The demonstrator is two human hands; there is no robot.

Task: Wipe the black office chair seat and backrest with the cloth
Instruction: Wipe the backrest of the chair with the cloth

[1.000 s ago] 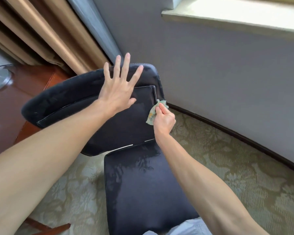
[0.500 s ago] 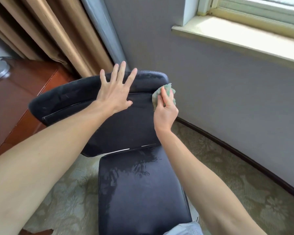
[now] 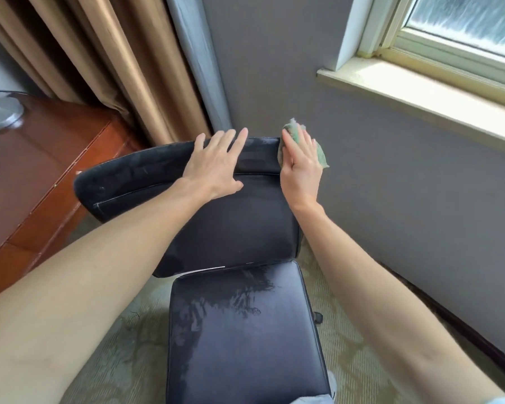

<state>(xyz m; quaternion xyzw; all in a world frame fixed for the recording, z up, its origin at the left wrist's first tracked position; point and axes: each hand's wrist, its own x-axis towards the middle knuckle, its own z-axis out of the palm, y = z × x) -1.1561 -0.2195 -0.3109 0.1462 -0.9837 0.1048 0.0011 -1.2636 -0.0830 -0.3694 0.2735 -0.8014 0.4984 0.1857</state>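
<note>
The black office chair stands in front of me, its backrest (image 3: 231,225) upright and its glossy seat (image 3: 245,330) showing damp streaks. My left hand (image 3: 216,167) lies flat on the top of the backrest with the fingers straight and spread. My right hand (image 3: 301,167) presses the green cloth (image 3: 320,155) with straight fingers against the backrest's top right corner. The cloth sticks out above my fingertips and to the right of my hand.
A grey wall (image 3: 405,214) runs close along the chair's right side, under a window sill (image 3: 420,91). A reddish wooden desk (image 3: 41,176) with a metal lamp base (image 3: 0,115) stands at the left, tan curtains (image 3: 114,59) behind it. Patterned carpet (image 3: 114,363) covers the floor.
My right hand has slid the cloth up the backrest's right edge to the top corner and flattened over it. My left hand has shifted up onto the backrest's top edge.
</note>
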